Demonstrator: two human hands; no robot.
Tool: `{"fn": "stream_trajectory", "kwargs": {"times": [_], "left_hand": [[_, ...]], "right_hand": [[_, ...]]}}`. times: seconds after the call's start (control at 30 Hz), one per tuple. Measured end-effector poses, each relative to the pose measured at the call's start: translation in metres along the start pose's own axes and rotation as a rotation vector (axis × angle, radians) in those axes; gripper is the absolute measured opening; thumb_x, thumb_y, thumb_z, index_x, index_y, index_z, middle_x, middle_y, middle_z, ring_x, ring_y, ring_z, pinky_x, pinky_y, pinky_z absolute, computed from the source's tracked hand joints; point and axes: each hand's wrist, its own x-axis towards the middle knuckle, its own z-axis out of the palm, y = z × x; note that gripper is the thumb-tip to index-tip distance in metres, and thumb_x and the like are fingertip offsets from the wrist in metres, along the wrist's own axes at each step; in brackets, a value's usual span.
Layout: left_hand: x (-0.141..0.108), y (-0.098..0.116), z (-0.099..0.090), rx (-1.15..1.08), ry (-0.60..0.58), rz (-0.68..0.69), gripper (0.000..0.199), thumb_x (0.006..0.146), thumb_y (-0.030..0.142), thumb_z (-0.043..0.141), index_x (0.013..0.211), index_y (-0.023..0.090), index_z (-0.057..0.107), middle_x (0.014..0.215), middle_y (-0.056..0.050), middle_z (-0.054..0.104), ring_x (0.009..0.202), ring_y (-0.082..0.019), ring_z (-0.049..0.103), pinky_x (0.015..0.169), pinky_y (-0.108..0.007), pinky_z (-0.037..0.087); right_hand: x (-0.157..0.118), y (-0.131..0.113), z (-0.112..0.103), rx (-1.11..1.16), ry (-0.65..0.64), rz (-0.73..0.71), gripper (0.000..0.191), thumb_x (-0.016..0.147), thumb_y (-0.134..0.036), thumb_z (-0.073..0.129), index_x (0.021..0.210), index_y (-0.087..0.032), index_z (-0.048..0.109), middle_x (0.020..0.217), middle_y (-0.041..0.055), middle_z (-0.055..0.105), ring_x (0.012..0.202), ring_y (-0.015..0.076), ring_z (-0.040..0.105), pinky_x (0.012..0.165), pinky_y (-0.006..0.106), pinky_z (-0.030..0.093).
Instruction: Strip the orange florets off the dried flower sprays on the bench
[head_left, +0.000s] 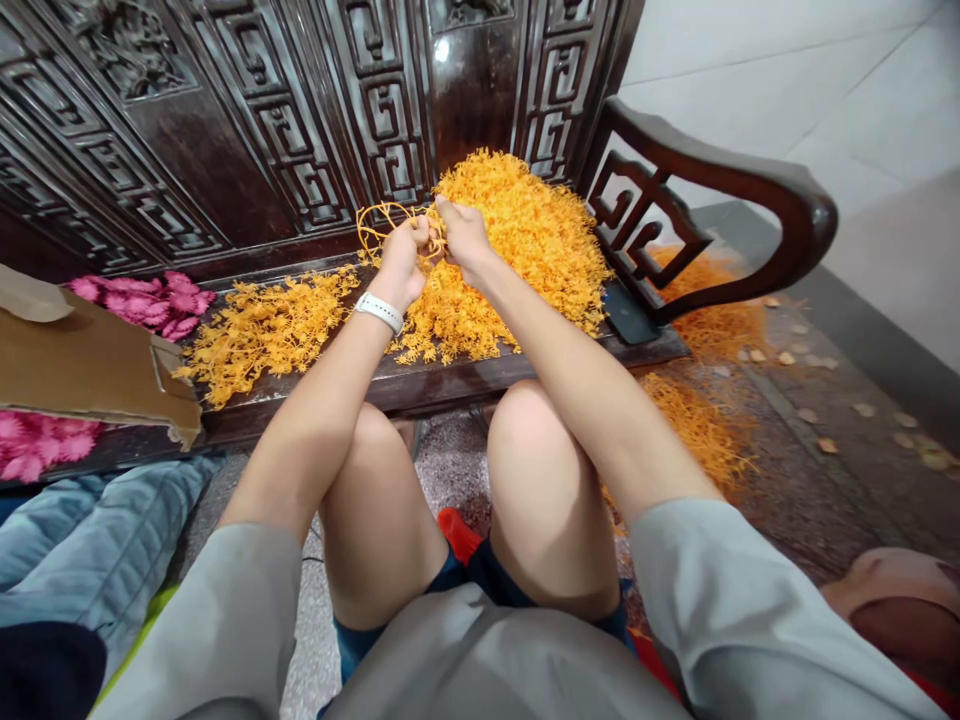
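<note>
In front of me, my left hand [405, 262], with a white band on the wrist, closes around a thin, looping, branched orange plastic frame [373, 218]. Right beside it, my right hand [465, 237] has its fingers closed at the other side of the same frame, thumb on top. The fingers hide where the parts meet. Just beyond and below both hands rises a large heap of small orange branched plastic pieces [525, 240]. A smaller pile of orange sprigs [277, 330] lies to the left on the dark wooden bench [450, 385].
At left stand a cardboard box [90, 360] and pink plastic flowers [150, 303]. A dark phone [628, 314] lies near the curved armrest [780, 200]. Thin orange scraps [697, 430] cover the floor at right. Another person's jeans [112, 530] show at lower left.
</note>
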Motion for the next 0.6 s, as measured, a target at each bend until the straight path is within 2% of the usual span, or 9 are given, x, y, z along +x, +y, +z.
{"fn": "stream_trajectory", "kwargs": {"times": [0.07,0.17,0.33,0.47,0.6], "left_hand": [[0.002,-0.001,-0.001,-0.022,-0.047,0.000,0.029,0.093,0.020,0.072,0.072,0.021,0.052,0.071,-0.002,0.058,0.066,-0.014,0.056,0.067,-0.026,0.045],[0.002,-0.002,0.000,-0.061,-0.095,0.043,0.031,0.091,0.018,0.072,0.069,0.021,0.051,0.067,-0.001,0.054,0.064,-0.014,0.054,0.067,-0.027,0.046],[-0.005,0.006,0.009,-0.100,-0.140,0.090,0.033,0.091,0.006,0.062,0.062,0.019,0.052,0.062,0.001,0.050,0.056,-0.011,0.046,0.062,-0.021,0.042],[-0.013,0.014,0.016,-0.118,-0.109,0.082,0.037,0.085,-0.006,0.054,0.058,0.018,0.053,0.059,0.001,0.048,0.054,-0.009,0.044,0.057,-0.018,0.037],[-0.020,0.020,0.021,-0.115,-0.090,0.066,0.038,0.084,-0.010,0.052,0.058,0.018,0.052,0.059,0.001,0.048,0.053,-0.008,0.044,0.054,-0.017,0.034]], "right_hand": [[-0.004,-0.006,0.001,0.130,-0.063,0.117,0.053,0.108,-0.066,0.049,0.082,-0.020,0.049,0.068,-0.0019,0.052,0.054,0.0082,0.042,0.049,0.020,0.032],[-0.009,-0.014,-0.001,0.264,-0.105,0.185,0.048,0.108,-0.061,0.054,0.081,-0.021,0.050,0.062,-0.0037,0.052,0.048,0.0074,0.036,0.044,0.019,0.026],[-0.014,-0.024,-0.003,0.415,-0.102,0.235,0.042,0.111,-0.049,0.054,0.080,-0.021,0.050,0.052,-0.0065,0.048,0.044,0.0069,0.040,0.044,0.015,0.034],[-0.017,-0.026,-0.006,0.473,-0.117,0.245,0.040,0.109,-0.050,0.059,0.081,-0.022,0.051,0.052,-0.0065,0.053,0.042,0.0072,0.046,0.044,0.015,0.040],[-0.016,-0.024,-0.011,0.509,-0.173,0.249,0.037,0.109,-0.046,0.060,0.083,-0.020,0.057,0.051,-0.0060,0.055,0.042,0.0070,0.049,0.044,0.015,0.043]]}}
